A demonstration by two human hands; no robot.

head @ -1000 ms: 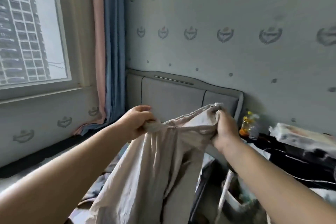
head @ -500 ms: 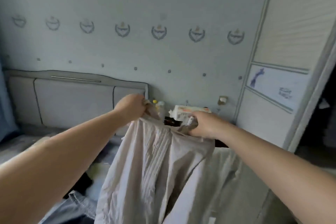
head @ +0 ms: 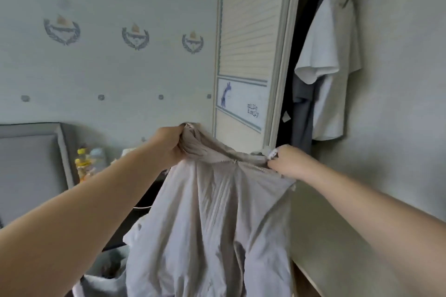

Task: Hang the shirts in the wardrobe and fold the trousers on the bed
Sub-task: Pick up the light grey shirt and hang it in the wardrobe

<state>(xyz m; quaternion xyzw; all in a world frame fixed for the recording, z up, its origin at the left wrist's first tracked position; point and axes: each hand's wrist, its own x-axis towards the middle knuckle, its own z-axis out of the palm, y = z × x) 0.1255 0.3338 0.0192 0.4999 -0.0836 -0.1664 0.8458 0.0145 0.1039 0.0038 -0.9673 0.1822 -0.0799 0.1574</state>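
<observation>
Both hands, left hand point(head: 172, 143) and right hand point(head: 286, 161), clamp the beige shirt's point(head: 212, 219) top edge, spreading it for hanging, just left of the wardrobe point(head: 251, 31) opening.

Wardrobe door panel point(head: 241, 101): small print, roughly "millie & sally".

The wardrobe opening point(head: 293, 60) is partly filled by a hanging white shirt point(head: 323, 60) and grey garment point(head: 303, 113); its left side stays dark and open.
</observation>
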